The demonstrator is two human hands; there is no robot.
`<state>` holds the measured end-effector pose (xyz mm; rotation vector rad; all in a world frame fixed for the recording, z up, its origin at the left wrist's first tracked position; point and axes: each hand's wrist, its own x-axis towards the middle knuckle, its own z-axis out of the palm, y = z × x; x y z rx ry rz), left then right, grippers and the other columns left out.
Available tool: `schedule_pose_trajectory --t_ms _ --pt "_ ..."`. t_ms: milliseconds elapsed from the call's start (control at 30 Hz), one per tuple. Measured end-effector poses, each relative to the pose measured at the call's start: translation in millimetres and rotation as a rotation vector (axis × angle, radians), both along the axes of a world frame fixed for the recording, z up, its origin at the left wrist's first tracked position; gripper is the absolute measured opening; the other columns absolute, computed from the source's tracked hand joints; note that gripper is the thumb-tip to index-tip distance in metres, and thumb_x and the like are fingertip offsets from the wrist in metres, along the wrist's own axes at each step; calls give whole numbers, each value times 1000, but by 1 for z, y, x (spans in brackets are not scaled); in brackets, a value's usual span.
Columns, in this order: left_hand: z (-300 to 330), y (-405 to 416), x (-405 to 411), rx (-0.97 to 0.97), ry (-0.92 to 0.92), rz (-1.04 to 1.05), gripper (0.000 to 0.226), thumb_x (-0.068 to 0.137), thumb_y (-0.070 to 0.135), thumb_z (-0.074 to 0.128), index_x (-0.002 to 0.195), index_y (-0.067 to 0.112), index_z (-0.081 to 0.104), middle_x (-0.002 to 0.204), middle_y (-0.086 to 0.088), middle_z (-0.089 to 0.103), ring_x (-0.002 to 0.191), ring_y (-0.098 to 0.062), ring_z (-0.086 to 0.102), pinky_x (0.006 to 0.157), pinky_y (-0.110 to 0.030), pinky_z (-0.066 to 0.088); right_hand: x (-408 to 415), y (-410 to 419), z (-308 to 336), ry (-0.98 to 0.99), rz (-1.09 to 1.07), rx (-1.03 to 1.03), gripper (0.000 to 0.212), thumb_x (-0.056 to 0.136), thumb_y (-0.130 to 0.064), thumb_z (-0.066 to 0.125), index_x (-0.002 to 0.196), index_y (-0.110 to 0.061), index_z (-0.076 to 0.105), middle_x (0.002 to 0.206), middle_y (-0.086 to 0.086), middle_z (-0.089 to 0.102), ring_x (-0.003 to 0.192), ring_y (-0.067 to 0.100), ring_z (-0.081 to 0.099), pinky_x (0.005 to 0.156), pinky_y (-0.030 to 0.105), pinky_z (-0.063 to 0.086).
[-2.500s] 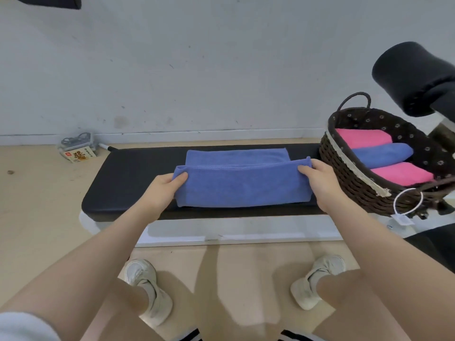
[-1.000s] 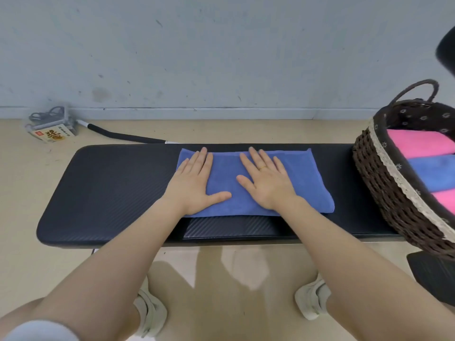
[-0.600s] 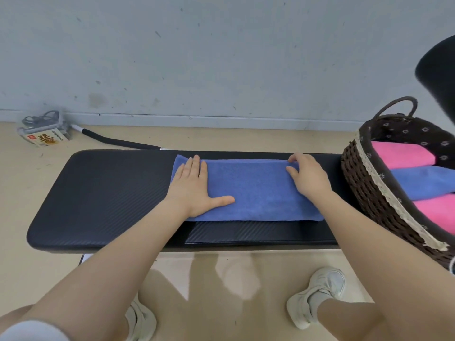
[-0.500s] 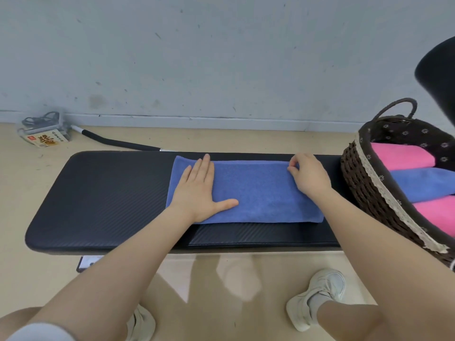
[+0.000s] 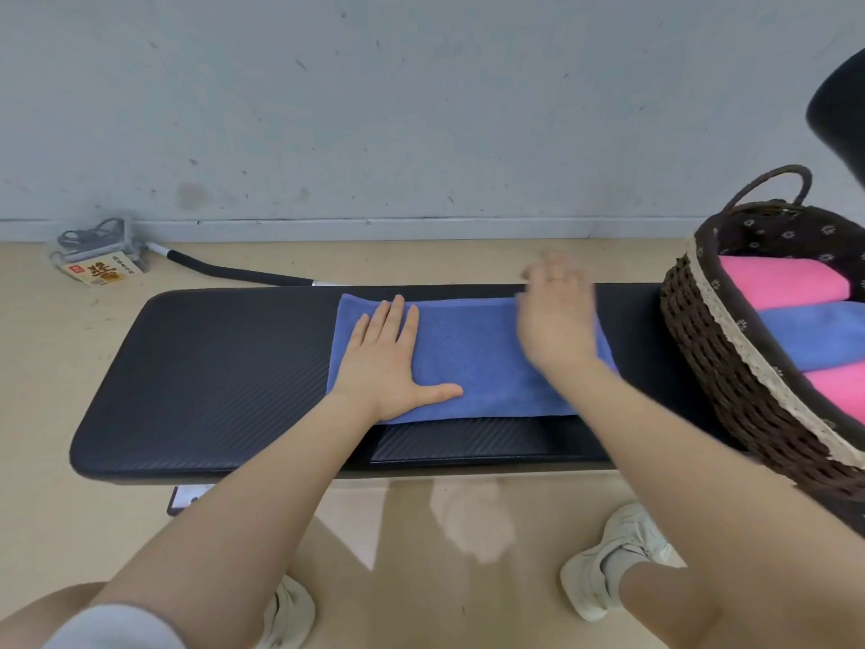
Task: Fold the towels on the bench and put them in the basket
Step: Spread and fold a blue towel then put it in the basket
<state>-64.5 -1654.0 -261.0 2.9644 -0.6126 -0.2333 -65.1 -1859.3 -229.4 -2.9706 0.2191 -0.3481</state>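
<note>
- Black padded bench (image 5: 224, 367) taken as landmark; runs left to right across middle of view, ribbed texture on top.
- Blue towel (image 5: 468, 358) folded to a long strip, lying flat on bench top, right of bench centre, long side along bench length.
- Left hand (image 5: 388, 363) flat on left end of blue towel, fingers straight and close together, thumb spread toward the right; pressing, not gripping.
- Right hand (image 5: 557, 320) over right end of blue towel, blurred by motion; fingers look loosely extended, holding nothing as far as visible; contact with cloth cannot be told.
- Wicker basket (image 5: 716, 367) dark brown, at right end of bench, pale lace trim along rim, dark flower-print lining, loop handle on far side.
- Inside basket: pink towel (image 5: 781, 283) farthest from viewer, a second blue one (image 5: 814, 339) in the middle, another pink one (image 5: 838, 386) nearest; all folded, side by side.
- Small box (image 5: 103, 271) on floor beyond left end of bench, by wall; red and brown print on pale face, characters too small to read.
- Black bar (image 5: 234, 274) with pale tip lying on floor behind bench.
- White shoe (image 5: 608, 569) on floor in front of bench, right side.
- Dark rounded pad (image 5: 842, 119) at upper right edge, above basket.
</note>
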Motion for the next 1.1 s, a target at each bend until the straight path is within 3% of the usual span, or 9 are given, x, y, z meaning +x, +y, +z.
schedule_pose_trajectory --t_ms 67,133,400,467,567,700,867,967,1100 --pt "-1 1 1 -26 -1 14 130 46 90 12 149 11 -3 158 -8 -8 146 -21 -8 119 -40 -4 -12 37 -2 143 290 80 49 99 -28 36 145 -11 29 158 10 14 145 27 13 118 42 9" --pt "0 3 1 -45 18 21 132 45 89 13 149 10 -4 158 -8 -9 146 -20 -9 118 -39 -5 -25 54 -13 344 388 50 56 101 -40 25 151 -22 9 160 -1 -2 147 16 -3 118 38 -2" --pt "6 8 0 -41 52 -5 130 50 92 22 149 11 -3 158 -8 -10 146 -22 -9 118 -40 -5 -48 -7 -23 427 148 -41 60 98 -52 16 150 -31 -4 159 -5 -10 147 14 -9 120 40 -4" --pt "7 7 -2 -24 52 1 119 65 88 31 149 11 -4 158 -8 -10 146 -22 -8 118 -40 -4 -55 -23 -23 432 15 0 62 98 -51 16 151 -26 -3 159 -5 -8 147 15 -7 119 42 -1" --pt "11 1 -4 -5 52 39 104 78 76 34 150 10 -4 158 -10 -9 146 -23 -6 119 -40 -2 -61 -29 -18 404 -170 108 66 98 -48 23 151 -14 3 160 4 1 147 23 7 117 44 13" --pt "20 -14 -9 -59 40 -51 87 88 64 36 150 14 2 158 -8 -7 146 -22 -2 119 -37 0 -61 -31 -3 220 -329 368 59 95 -36 47 140 -4 28 141 14 38 126 33 40 95 43 41" --pt "23 -40 -21 -50 68 -287 72 93 55 35 150 22 5 159 -1 -6 146 -18 -4 118 -33 -2 -51 -51 7 243 -485 950 32 91 -32 56 101 -2 51 94 9 55 88 27 56 69 35 44" --pt "22 -55 -22 -37 129 -254 74 92 58 34 149 26 1 158 -2 -9 146 -20 -6 120 -35 -1 -53 -60 12 286 -450 1161 28 84 -21 67 101 0 60 94 10 64 81 24 62 61 29 48" --pt "21 -74 -23 19 170 -227 82 87 65 35 149 28 -5 157 -4 -15 145 -23 -12 119 -38 -5 -60 -71 20 296 -355 1238 13 88 -9 60 100 -4 63 94 10 66 74 19 62 59 28 49"
